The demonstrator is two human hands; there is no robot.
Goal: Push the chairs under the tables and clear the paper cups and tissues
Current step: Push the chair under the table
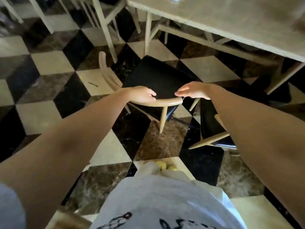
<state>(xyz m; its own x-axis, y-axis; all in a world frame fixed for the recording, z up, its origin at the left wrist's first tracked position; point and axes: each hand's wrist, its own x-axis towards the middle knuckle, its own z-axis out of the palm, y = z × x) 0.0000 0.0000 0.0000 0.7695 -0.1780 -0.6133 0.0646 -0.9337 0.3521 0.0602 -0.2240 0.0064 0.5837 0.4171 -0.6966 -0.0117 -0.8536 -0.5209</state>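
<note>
On the checkered floor, just short of the table (pixel 231 22) edge, the chair (pixel 156 76) is held by its curved wooden backrest — left hand (pixel 142 95) clasped around the rail, right hand (pixel 193 90) flat and unclenched at its end. Rigid and probably light, it is best pushed at that rail.

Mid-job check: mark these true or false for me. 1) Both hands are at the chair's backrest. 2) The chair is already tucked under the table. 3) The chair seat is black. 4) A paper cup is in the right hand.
1) True: the left hand grips the curved backrest; the right hand is at its end.
2) False: the chair stands out from the table.
3) True.
4) False: the right hand holds no cup.
</note>
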